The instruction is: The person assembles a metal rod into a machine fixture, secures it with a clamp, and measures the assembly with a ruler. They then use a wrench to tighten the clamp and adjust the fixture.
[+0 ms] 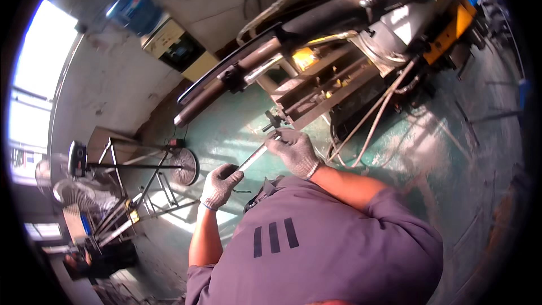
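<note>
Both my hands wear pale knitted gloves and are held in front of my body. Between them stretches a narrow whitish strip with dark marks, which looks like a tape measure blade (252, 158). My left hand (219, 186) is closed around its lower end, and a thin dark cord loop hangs beside that hand. At the upper end, my right hand (294, 150) pinches the strip, close to a small dark fitting (275, 120) on the machine's near corner. Whatever sits inside the left palm is hidden by the glove.
A large machine (344, 87) with a long dark cylinder stands ahead to the right, hoses (387, 104) trailing to the green floor. At left are a metal frame (144, 166), a round dark disc (184, 167) and a fan (93, 189). A water dispenser (175, 48) stands by the wall.
</note>
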`<action>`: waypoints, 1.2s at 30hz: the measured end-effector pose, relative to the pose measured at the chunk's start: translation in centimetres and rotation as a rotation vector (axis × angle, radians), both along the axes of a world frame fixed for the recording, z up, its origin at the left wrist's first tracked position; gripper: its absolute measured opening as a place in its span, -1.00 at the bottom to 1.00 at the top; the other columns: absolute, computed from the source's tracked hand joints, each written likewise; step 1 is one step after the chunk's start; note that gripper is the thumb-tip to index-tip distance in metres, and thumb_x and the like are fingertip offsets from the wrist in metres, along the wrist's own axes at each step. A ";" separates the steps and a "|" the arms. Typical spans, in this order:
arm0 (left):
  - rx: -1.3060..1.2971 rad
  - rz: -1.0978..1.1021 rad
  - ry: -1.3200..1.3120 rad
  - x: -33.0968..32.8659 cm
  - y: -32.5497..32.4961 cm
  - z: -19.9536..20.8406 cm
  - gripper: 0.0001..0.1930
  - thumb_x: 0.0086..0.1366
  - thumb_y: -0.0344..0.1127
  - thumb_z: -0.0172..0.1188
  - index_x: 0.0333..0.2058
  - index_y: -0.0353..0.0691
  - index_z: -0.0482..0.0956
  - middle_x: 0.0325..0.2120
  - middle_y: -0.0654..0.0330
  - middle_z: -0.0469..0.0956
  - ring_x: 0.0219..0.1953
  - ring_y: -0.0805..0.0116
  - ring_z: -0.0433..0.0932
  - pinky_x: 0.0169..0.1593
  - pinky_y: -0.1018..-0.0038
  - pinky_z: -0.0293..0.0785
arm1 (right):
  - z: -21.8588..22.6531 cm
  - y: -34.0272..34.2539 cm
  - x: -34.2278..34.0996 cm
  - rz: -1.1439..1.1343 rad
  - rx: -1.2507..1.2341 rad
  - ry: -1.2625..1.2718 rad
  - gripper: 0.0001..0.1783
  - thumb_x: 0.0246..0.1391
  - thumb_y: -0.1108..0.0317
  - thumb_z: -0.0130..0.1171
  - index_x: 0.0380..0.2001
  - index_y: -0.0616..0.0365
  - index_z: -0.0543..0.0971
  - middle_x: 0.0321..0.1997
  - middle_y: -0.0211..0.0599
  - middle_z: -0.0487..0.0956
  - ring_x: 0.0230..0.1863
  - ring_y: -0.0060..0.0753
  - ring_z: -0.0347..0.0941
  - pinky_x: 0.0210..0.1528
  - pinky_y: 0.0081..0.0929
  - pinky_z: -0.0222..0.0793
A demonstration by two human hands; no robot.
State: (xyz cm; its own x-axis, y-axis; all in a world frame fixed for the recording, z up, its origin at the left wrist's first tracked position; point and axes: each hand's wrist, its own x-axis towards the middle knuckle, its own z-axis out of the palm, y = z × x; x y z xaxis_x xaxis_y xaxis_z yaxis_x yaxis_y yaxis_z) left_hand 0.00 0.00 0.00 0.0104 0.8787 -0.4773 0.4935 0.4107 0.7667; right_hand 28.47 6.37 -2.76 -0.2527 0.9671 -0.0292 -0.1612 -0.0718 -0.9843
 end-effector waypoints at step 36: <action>-0.225 -1.630 -0.054 22.7 -21.5 -10.1 -0.75 0.42 -0.32 0.33 0.00 -0.28 0.59 -0.35 0.07 0.67 -0.34 0.13 0.69 -0.28 0.25 0.60 | 7.7 -95.5 10.2 -1.039 -1.686 -1.159 -0.61 0.05 0.40 0.37 -0.01 -0.01 0.79 0.03 -0.02 0.78 0.12 0.11 0.72 0.17 -0.06 0.63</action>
